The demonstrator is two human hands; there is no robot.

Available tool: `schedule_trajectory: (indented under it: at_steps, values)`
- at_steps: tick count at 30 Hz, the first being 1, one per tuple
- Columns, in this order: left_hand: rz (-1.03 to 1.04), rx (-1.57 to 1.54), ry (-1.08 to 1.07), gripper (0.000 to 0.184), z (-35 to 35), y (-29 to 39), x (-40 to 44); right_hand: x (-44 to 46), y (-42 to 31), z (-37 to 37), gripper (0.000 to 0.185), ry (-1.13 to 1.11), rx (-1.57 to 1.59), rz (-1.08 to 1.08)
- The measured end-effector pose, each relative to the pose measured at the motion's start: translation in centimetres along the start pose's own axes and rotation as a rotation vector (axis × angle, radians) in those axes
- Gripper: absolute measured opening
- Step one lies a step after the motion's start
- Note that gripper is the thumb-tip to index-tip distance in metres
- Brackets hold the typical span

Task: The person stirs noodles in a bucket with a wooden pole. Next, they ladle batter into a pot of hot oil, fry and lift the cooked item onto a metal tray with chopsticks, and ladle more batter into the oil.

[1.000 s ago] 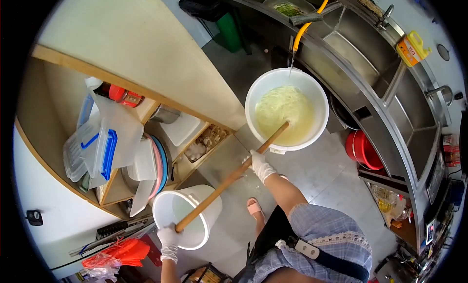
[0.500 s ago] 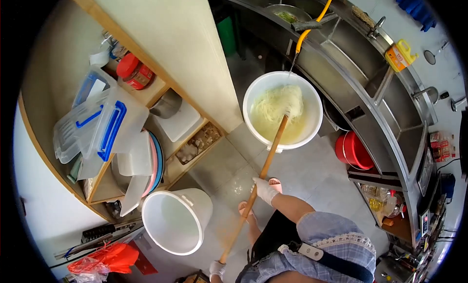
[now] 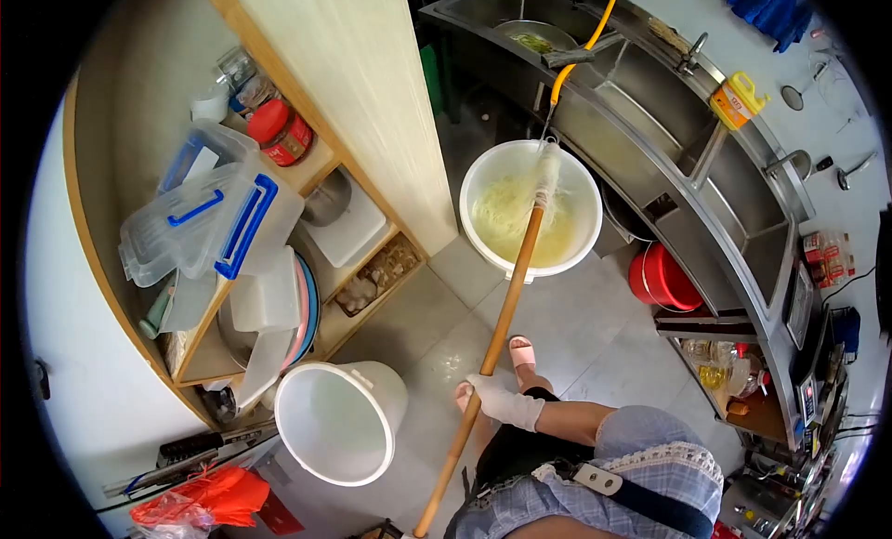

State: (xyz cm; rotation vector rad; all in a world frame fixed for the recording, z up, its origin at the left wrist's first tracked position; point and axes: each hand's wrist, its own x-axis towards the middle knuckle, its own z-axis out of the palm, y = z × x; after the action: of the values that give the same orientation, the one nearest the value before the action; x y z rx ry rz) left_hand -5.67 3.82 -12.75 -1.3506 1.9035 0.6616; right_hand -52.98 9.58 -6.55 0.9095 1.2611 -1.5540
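My right hand (image 3: 504, 401), in a pale glove, is closed around a long wooden pole (image 3: 506, 321). The pole slants up into a white tub (image 3: 596, 225). At its far end a whitish length with pale strands (image 3: 506, 214) trails into cloudy yellowish liquid; whether the strands are fixed to the pole I cannot tell. Only a sliver of my left hand (image 3: 407, 536) shows at the bottom edge, around the pole's near end. A yellow hose (image 3: 557, 88) ends just above the tub, with water running from it.
A white bucket (image 3: 400, 418) stands left of the pole. Wooden shelves (image 3: 372, 260) hold plastic boxes and a red-lidded jar (image 3: 282, 135). Steel sinks (image 3: 641, 102) curve along the right, with a red bucket (image 3: 662, 277) beneath. A yellow jug (image 3: 739, 100) sits on the sink edge.
My right hand has drawn back toward my body. The pole is pulled back and steeper, its strands stretched out along its end. My left hand has dropped mostly below the frame.
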Motion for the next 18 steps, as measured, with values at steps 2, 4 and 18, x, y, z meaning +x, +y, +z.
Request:
schedule_trajectory:
  at_steps: [2, 4, 18]
  values:
    - [-0.017, 0.007, 0.039, 0.016, -1.6, 0.2, -0.9, 0.8, 1.2, -0.3, 0.013, -0.054, 0.103, 0.038]
    - [-0.027, 0.02, 0.087, 0.014, -3.5, 0.8, -2.1, 5.3, 3.9, -1.3, 0.015, -0.152, 0.097, 0.107]
    - [0.291, 0.082, 1.052, 0.003, -29.7, 9.3, -12.7, 3.5, -3.3, 6.6, 0.02, -0.455, 0.374, 0.263]
